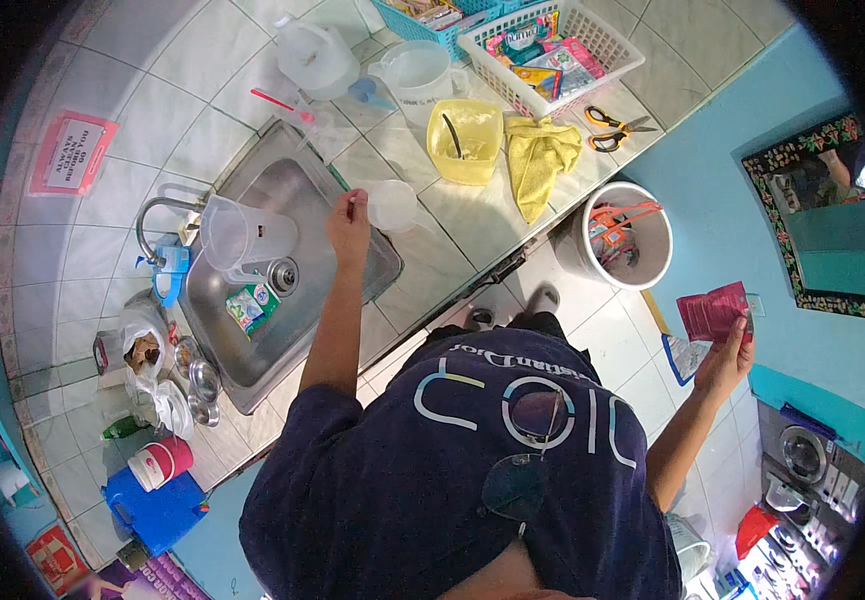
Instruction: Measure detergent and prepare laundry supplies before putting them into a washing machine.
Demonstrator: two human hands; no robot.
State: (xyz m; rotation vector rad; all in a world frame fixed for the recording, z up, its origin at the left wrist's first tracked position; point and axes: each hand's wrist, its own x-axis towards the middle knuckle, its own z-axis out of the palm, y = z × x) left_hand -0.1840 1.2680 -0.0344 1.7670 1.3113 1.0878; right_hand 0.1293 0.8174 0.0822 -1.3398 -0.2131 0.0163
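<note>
My left hand (348, 229) pinches the edge of a translucent round plastic piece (393, 205), perhaps a lid or shallow scoop, above the counter beside the sink. My right hand (725, 364), out to the side, grips a pink sachet (711, 313). A blue-and-white packet (684, 358) shows beside that hand; whether I hold it I cannot tell. Inside the steel sink (267, 176) a clear plastic pitcher (248, 234) lies tilted near the drain, with a green-and-white detergent sachet (254, 307) below it. A yellow plastic tub (477, 129) holding a dark-handled tool stands on the counter.
A yellow cloth (541, 161) and orange-handled scissors (616, 129) lie near the counter edge. Behind are a white basket (620, 64) of packets, a translucent pitcher (421, 82) and a plastic jug (317, 60). A white bin (665, 255) stands on the floor. The faucet (143, 225) arches over the sink.
</note>
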